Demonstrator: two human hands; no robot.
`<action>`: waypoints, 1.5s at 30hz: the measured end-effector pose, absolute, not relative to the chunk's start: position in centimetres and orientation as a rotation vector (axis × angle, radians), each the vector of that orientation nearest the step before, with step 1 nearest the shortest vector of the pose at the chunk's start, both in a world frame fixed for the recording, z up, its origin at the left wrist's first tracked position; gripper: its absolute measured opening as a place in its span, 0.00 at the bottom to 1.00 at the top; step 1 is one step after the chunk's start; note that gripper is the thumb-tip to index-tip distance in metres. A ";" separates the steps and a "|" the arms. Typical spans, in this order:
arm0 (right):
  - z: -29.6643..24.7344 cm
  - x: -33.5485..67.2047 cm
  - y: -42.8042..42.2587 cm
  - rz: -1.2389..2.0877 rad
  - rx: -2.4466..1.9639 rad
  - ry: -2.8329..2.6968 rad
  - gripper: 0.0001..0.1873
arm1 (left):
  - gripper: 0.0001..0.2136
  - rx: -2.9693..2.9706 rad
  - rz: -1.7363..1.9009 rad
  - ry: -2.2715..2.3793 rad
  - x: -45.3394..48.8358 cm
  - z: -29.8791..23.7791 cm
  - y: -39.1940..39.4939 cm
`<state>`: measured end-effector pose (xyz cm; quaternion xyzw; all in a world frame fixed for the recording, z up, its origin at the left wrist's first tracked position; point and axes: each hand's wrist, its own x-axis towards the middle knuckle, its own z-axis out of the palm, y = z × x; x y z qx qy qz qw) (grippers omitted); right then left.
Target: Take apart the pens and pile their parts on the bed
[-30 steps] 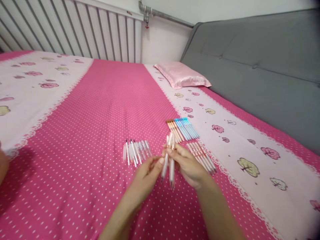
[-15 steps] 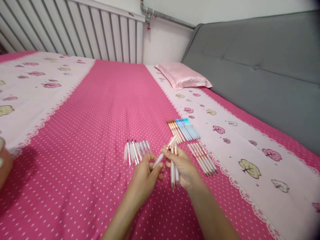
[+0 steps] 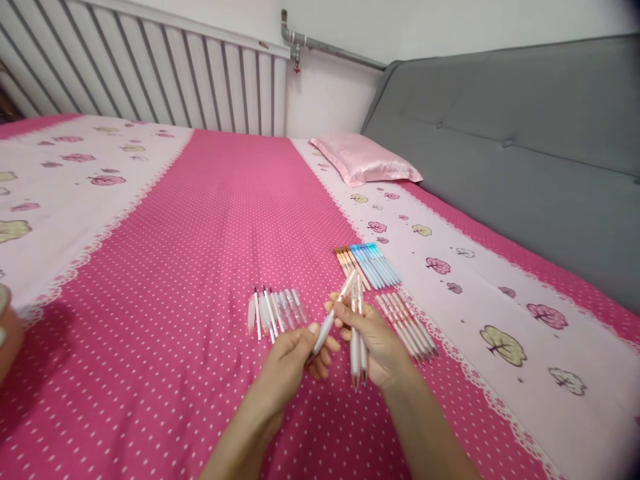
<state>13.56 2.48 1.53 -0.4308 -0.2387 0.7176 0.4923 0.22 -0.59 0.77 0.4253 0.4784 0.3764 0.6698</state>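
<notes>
A pale pen (image 3: 326, 328) slants between my two hands. My left hand (image 3: 293, 357) is closed round its lower end, thumb against the fingers. My right hand (image 3: 377, 337) pinches the upper part of that pen and also grips two similar pens (image 3: 355, 353), tips down, side by side. To the left lie loose refills (image 3: 271, 315) with dark ends and several clear pen parts (image 3: 291, 305). Right of my right hand is a row of pale pens (image 3: 407, 325) with reddish markings. Behind it sit orange pens with brown tops (image 3: 345, 259) and blue pens (image 3: 375, 263).
The pink dotted bedspread (image 3: 240, 193) covers the bed. A pink pillow (image 3: 367, 160) rests by the grey headboard (image 3: 510, 127). A white radiator (image 3: 215, 87) stands at the far side. Part of a peach-coloured object (image 3: 10, 340) shows at the left edge.
The slanted pen has turned more upright, and my left hand has shifted slightly down along it. The two pens in my right hand have moved a little to the right.
</notes>
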 end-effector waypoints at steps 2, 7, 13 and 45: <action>1.6 13.7 2.6 1.704 -1.016 -0.572 0.17 | 0.24 0.956 0.885 1.106 0.2 0.9 -0.6; 1.6 13.6 2.7 1.553 -1.011 -0.551 0.14 | 0.20 1.191 1.028 1.371 0.4 0.7 -0.2; 1.9 13.6 2.5 1.524 -0.936 -0.575 0.15 | 0.14 1.292 1.058 1.416 0.1 0.6 -0.3; 2.1 13.3 2.3 1.545 -0.890 -0.625 0.15 | 0.10 1.395 1.230 1.518 0.0 1.5 -0.6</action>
